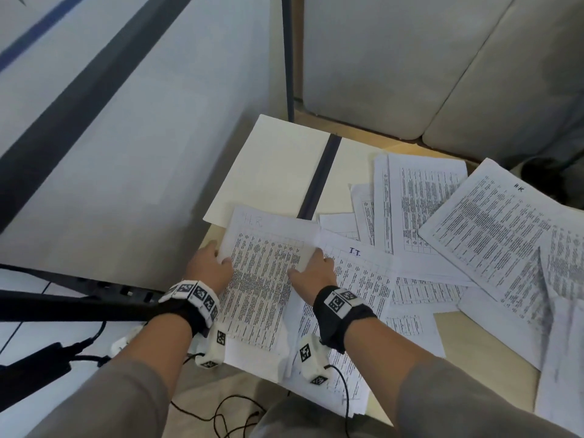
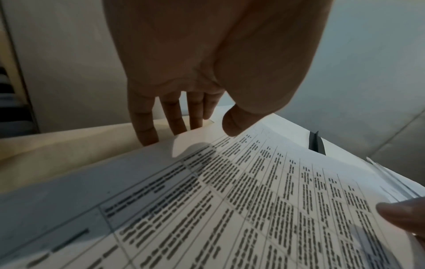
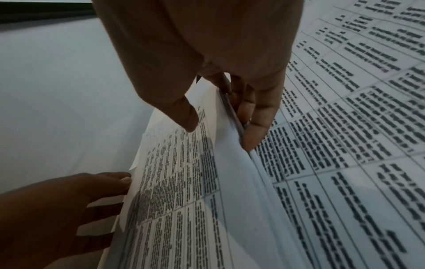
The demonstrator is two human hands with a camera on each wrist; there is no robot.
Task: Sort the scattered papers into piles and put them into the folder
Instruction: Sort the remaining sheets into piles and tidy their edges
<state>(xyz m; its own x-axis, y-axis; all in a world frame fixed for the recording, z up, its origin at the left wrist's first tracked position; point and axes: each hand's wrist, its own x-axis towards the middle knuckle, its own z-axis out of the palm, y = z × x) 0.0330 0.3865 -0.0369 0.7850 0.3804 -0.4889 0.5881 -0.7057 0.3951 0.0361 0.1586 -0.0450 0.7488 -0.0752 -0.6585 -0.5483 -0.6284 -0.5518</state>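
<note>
L hand (image 1: 210,266) + R hand (image 1: 316,270) fingers round paper stack (image 1: 262,279) edges.

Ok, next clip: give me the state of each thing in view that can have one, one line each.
Folder: lying open flat on the table, nothing in it yet.
Held stack of papers: gripped at both side edges, its far end overlapping the folder.
Left hand: grips the stack's left edge.
Right hand: pinches the stack's right edge.
Loose papers: scattered, overlapping, unsorted.
Sheet marked I.T.: flat, beside the held stack.
</note>
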